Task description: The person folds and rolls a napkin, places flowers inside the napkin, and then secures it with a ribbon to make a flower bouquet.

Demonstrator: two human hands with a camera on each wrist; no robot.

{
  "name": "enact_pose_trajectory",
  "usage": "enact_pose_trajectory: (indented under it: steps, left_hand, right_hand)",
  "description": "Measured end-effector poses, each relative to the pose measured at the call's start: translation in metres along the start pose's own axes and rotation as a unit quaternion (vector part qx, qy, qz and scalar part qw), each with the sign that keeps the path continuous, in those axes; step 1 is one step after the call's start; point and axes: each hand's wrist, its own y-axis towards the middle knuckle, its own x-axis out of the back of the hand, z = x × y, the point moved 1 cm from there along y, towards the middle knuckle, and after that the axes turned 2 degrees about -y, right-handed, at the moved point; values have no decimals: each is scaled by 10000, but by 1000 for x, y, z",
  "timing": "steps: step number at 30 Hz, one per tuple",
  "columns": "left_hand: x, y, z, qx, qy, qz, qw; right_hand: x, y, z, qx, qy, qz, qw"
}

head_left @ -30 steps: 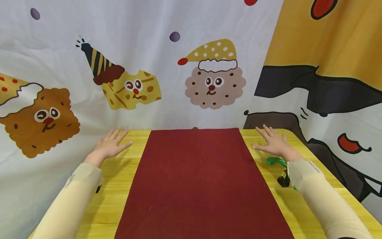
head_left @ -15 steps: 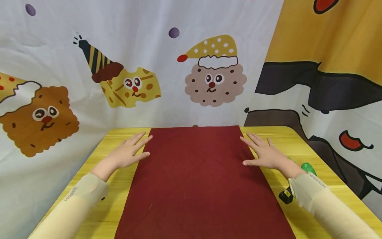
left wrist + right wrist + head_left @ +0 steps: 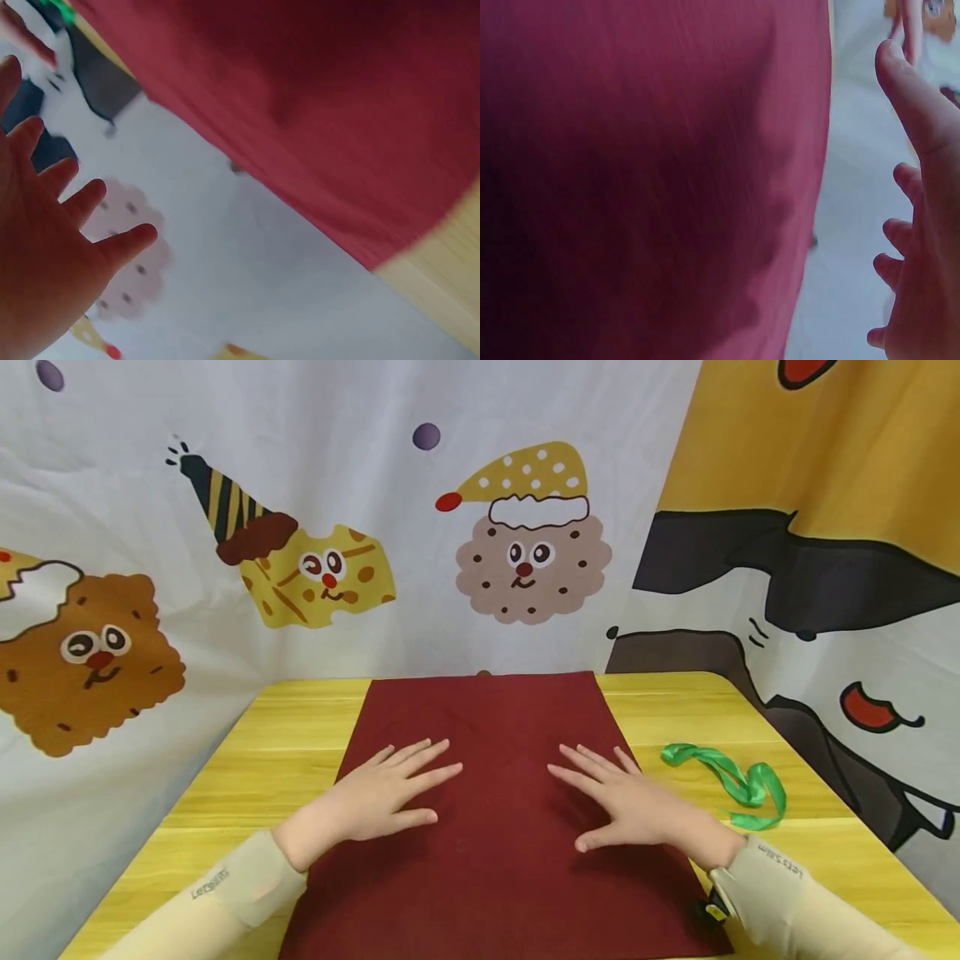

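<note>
Above the dark red cloth (image 3: 495, 893) both bare hands are held with fingers spread and nothing in them. The left hand (image 3: 375, 797) is over the cloth's left part, its fingers angled toward the far middle. Opposite it, the right hand (image 3: 626, 802) is over the right part, thumb toward the middle. A crumpled green ribbon (image 3: 738, 785) lies on the wooden table to the right of the right hand. In the left wrist view the left hand (image 3: 60, 225) shows its splayed fingers; in the right wrist view the right hand (image 3: 930, 210) appears at the edge, its shadow on the cloth.
The cloth runs down the middle of a yellow wood-grain table (image 3: 285, 727). Behind the table hangs a white curtain (image 3: 420, 643) printed with cartoon biscuits and cheese. A small black device (image 3: 714, 908) is at the right wrist.
Both hands have come inward and nearer the body, from above the table's sides to above the cloth. The green ribbon, partly hidden by the right arm before, is now in plain sight.
</note>
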Motion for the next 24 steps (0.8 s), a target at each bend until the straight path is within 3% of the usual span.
enact_pose_trajectory:
  steps: [6,11,18,24]
  left_hand:
    - [-7,-2,-38,-690,242,138,9972]
    - [-16,-4,-60,-1369,395,191,9896]
    - [-25,-7,-77,-1895,393,267,9807]
    - [-30,-8,-84,-2089,177,476,9766]
  right_hand:
    - [-13,-4,31,567,128,340,9977]
    - [-16,-14,45,1018,397,525,9926]
    - [-20,-27,51,1694,470,411,9836]
    - [-23,-35,50,1940,454,391,9792]
